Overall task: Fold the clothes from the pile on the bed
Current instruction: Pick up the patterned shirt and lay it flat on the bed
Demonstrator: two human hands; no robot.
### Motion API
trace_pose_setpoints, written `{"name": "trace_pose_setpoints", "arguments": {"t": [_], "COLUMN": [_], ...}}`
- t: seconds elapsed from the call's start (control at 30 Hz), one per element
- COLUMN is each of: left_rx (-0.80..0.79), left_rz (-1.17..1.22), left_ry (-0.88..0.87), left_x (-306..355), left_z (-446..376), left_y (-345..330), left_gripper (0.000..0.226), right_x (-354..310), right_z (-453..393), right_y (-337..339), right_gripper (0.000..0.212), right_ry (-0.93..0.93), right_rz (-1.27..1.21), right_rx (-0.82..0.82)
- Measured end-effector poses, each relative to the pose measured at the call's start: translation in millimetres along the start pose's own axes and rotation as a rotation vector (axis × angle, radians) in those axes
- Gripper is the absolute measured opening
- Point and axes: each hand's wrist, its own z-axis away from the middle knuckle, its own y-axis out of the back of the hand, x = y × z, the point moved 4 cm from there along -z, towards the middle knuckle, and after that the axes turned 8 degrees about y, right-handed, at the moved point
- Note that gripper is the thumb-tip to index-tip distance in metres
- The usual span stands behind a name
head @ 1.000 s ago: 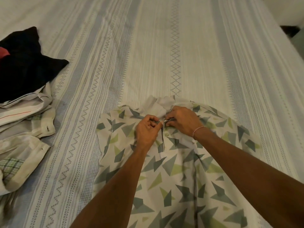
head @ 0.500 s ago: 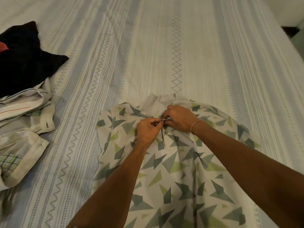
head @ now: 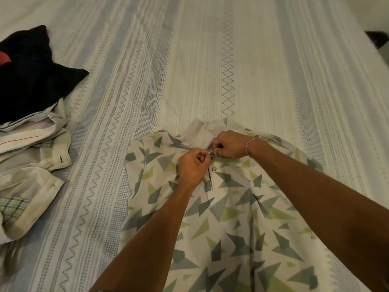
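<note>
Both hands pinch the placket of the shirt (head: 227,224) just below its collar: left hand (head: 193,167) curled on the near flap, right hand (head: 230,145) gripping the far flap. That shirt lies flat at the bed's (head: 242,60) near edge. A pile (head: 31,127) sits by the left edge.
</note>
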Motion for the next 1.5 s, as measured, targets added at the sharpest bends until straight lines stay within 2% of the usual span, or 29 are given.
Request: {"name": "trace_pose_setpoints", "arguments": {"t": [0.13, 0.3, 0.63, 0.83, 1.0, 1.13, 1.27, 1.33, 1.5], "left_rx": [0.025, 0.060, 0.059, 0.070, 0.077, 0.098, 0.111, 0.117, 0.117], "left_rz": [-0.022, -0.022, -0.025, -0.028, -0.017, -0.021, -0.015, -0.014, -0.003], "left_ry": [-0.001, 0.006, -0.034, -0.070, -0.100, -0.120, -0.125, -0.127, -0.119], "left_x": [2.0, 3.7, 3.1, 2.5, 2.6, 2.5, 2.0, 1.7, 0.2], "left_z": [2.9, 4.6, 5.6, 5.4, 6.3, 6.1, 5.4, 5.3, 5.0], "left_y": [-0.4, 1.5, 1.6, 2.9, 2.7, 3.3, 2.4, 2.1, 2.3], "left_gripper": [0.009, 0.025, 0.024, 0.022, 0.018, 0.016, 0.017, 0.018, 0.017], "right_x": [2.0, 4.0, 3.3, 9.7, 13.7, 14.0, 7.9, 5.7, 10.2], "right_z": [0.6, 6.7, 1.1, 0.4, 2.9, -2.1, -4.4, -5.6, -5.9], "right_y": [-3.0, -9.2, -20.5, -16.6, -0.4, 3.0, 4.0, -1.7, -12.4], "right_gripper": [0.017, 0.014, 0.022, 0.028, 0.016, 0.030, 0.028, 0.022, 0.007], "right_ry": [0.001, 0.038, 0.002, 0.045, 0.065, -0.005, -0.013, 0.008, 0.075], "right_rz": [-0.020, -0.040, 0.073, -0.043, -0.256, -0.222, -0.150, -0.086, -0.048], "right_rx": [0.043, 0.127, 0.164, 0.078, -0.081, -0.172, -0.230, -0.219, -0.055]}}
